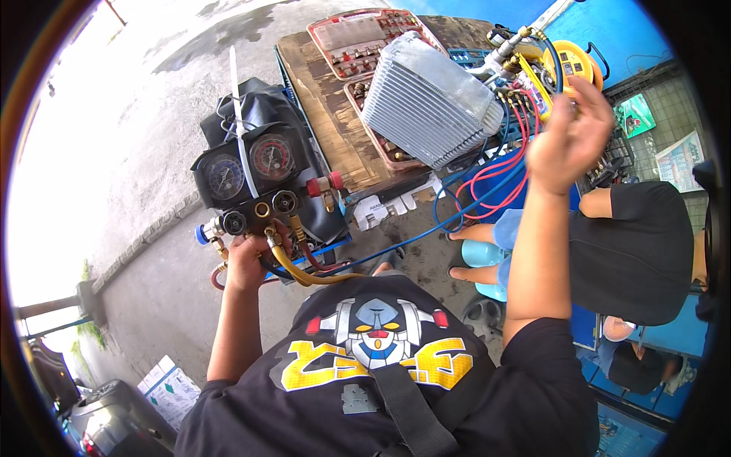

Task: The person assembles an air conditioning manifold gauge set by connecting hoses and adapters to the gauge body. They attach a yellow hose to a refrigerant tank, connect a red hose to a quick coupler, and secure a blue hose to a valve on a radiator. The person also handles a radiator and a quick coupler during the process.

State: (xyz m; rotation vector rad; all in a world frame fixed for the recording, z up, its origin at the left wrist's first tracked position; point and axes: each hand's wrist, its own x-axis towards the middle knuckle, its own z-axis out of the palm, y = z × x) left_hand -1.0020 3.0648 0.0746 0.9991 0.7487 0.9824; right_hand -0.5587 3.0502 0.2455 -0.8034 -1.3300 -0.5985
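My left hand point(247, 263) is closed around the lower side of a manifold gauge set point(261, 212), where its hoses join. The set has a blue-faced gauge point(226, 176), a red-faced gauge point(272, 156), black knobs and a white strap over the top. A yellow hose point(293, 268) curves from it toward my body. My right hand point(571, 137) is raised at the right, slightly blurred, its thumb and loosely bent fingers apart. No held object shows in it. A dark blue hose point(557, 57) loops down to just behind its thumb; whether they touch is unclear.
A finned metal block point(434, 99) stands on a wooden tabletop point(312, 91), beside red socket cases point(346, 46). Blue and pink hoses point(480, 199) hang off the table. A yellow cord reel point(572, 62) lies behind my right hand. Another person in black point(636, 251) sits close at the right.
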